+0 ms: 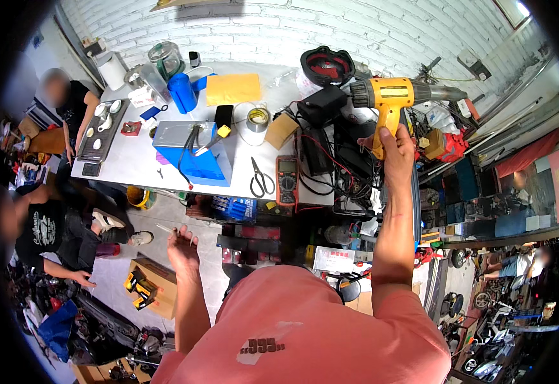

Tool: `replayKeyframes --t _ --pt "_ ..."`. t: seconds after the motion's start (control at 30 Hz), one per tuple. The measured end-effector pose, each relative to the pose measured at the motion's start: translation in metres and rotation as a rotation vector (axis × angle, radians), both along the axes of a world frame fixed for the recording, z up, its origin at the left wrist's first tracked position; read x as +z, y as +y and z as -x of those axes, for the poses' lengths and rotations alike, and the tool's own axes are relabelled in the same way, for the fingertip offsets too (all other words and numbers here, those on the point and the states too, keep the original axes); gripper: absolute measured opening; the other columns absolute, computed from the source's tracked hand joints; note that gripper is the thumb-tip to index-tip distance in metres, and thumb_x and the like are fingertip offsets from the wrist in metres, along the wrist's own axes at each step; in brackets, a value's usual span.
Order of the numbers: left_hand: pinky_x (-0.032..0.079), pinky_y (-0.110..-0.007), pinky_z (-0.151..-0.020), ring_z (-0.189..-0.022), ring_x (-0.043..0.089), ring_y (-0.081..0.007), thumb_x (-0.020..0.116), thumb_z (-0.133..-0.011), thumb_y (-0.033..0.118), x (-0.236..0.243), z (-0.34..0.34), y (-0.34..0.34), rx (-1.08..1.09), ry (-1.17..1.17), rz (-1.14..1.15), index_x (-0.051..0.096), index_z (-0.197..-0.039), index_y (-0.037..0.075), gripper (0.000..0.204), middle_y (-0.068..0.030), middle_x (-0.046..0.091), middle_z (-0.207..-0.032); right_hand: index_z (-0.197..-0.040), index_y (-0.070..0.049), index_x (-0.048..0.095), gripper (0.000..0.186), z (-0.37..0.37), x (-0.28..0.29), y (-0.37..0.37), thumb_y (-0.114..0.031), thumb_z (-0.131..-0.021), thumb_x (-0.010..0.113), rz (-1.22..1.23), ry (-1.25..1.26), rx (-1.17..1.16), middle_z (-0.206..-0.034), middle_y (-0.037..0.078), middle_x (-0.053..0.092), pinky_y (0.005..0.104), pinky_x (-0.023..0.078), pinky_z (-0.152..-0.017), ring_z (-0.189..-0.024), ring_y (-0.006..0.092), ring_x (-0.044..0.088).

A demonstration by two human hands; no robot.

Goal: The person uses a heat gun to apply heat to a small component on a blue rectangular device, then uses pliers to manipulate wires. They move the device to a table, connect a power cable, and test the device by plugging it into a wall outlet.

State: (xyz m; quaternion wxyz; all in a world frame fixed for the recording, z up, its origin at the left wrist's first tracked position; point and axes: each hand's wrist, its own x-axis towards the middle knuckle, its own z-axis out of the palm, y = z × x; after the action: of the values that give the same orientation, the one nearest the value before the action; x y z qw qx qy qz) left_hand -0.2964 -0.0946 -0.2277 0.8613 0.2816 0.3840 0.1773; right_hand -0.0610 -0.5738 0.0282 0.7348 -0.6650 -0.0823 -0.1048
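Note:
My right hand (396, 148) is wrapped round the handle of a yellow and black heat gun (391, 94), raised over the right end of the table with its metal nozzle pointing right. Low in front of the table's edge, my left hand (183, 248) has its fingers curled, with a thin white stick that looks like a cigarette (165, 228) between them. On the table stands a blue-wrapped battery pack (196, 165) with a grey top, black leads and a yellow connector (223, 131). A multimeter (286, 181) and black scissors (261, 178) lie to its right.
Tangled cables (350, 163) crowd the table's right end below a dark helmet (327, 66). A tape roll (258, 118), yellow envelope (233, 89) and tea tray (103, 131) are also there. Two people are at the left; an open cardboard box (158, 281) sits on the floor.

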Motion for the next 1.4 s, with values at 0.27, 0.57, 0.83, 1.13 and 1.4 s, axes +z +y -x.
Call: replayKeyframes --t 0.27,0.57,0.83,1.13,1.4 --pt "0.048 -0.040 -0.083 -0.088 0.060 -0.0184 0.046 -0.109 0.029 -0.048 -0.077 0.021 0.053 0.022 0.085 0.055 -0.118 0.014 0.019 -0.0026 0.071 -0.106 -0.122 -0.001 0.058 0.022 -0.001 0.002 0.008 -0.015 -0.106 0.061 0.151 0.095 0.022 -0.084 0.007 0.069 0.0298 0.059 -0.068 -0.070 0.0156 0.069" --pt "0.052 -0.038 -0.075 -0.083 0.061 -0.0244 0.039 -0.107 0.034 -0.100 -0.175 0.060 0.321 0.032 0.312 0.065 -0.111 0.002 0.041 -0.0112 0.066 -0.100 -0.129 0.000 0.057 0.028 -0.026 0.007 0.025 -0.015 -0.106 0.063 0.453 -0.139 -0.199 -0.104 0.006 0.067 0.0291 0.055 -0.075 -0.084 0.0121 0.064" --pt "0.053 -0.052 -0.103 -0.120 0.065 -0.0364 0.040 -0.101 0.028 -0.136 -0.230 0.083 0.726 0.554 0.454 0.064 -0.130 -0.007 0.052 -0.0199 0.066 -0.134 -0.128 -0.003 0.055 0.028 -0.083 -0.006 0.088 -0.020 -0.107 0.063 0.503 -0.015 -0.030 -0.100 0.004 0.064 0.0276 0.060 -0.065 -0.082 0.0092 0.062" --pt "0.054 -0.051 -0.103 -0.125 0.065 -0.0357 0.043 -0.100 0.031 -0.157 -0.257 0.100 0.617 0.805 0.441 0.064 -0.132 -0.006 0.054 -0.0197 0.065 -0.138 -0.120 -0.003 0.059 0.040 -0.281 -0.098 0.148 -0.036 -0.101 0.069 1.034 -0.232 -0.174 -0.089 0.021 0.073 0.0458 0.055 -0.072 -0.081 0.0373 0.073" --pt "0.055 -0.051 -0.101 -0.122 0.066 -0.0351 0.045 -0.099 0.030 -0.178 -0.251 0.101 0.622 0.886 0.419 0.065 -0.130 -0.006 0.051 -0.0191 0.067 -0.136 -0.123 -0.005 0.056 0.044 -0.439 -0.199 0.218 -0.044 -0.103 0.061 1.271 -0.170 -0.165 -0.097 0.027 0.074 0.0571 0.053 -0.079 -0.092 0.0489 0.071"
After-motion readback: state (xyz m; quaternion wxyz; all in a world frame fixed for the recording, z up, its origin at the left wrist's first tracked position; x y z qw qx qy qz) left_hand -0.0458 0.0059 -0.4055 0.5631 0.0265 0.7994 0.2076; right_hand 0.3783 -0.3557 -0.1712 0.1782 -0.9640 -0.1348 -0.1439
